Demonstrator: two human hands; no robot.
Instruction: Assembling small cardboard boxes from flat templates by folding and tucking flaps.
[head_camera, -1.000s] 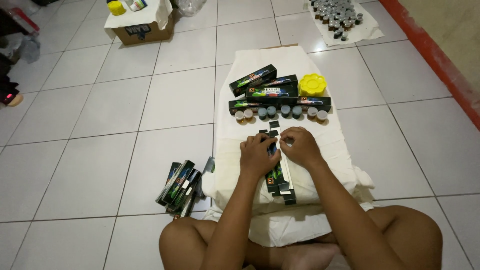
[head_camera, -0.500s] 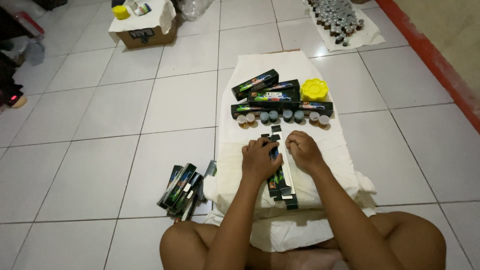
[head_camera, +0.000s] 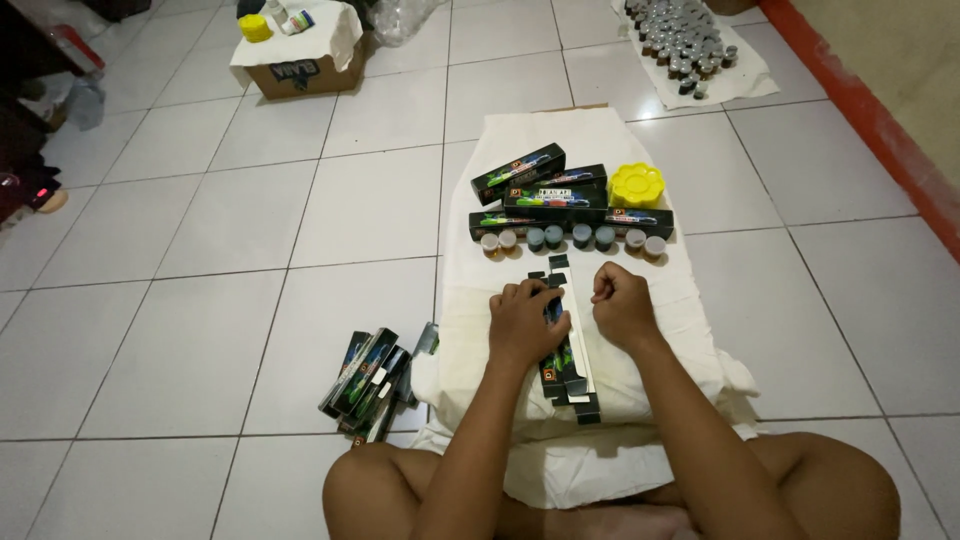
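Observation:
I sit cross-legged on a white tiled floor with a white cloth spread in front of me. A long black unfolded carton lies on the cloth between my hands. My left hand presses on its left side with the fingers curled over it. My right hand is closed in a fist at the carton's right edge, touching it. Beyond my hands a row of small round paint pots stands in front of several stacked black boxes and a yellow flower-shaped palette.
A pile of flat black cartons lies on the tiles left of my knee. A cardboard box covered with white cloth stands far left. Many small pots sit on another cloth far right. A red strip edges the floor.
Both hands have shifted slightly apart on the carton. The view has tilted a little, bringing more of the far floor into sight.

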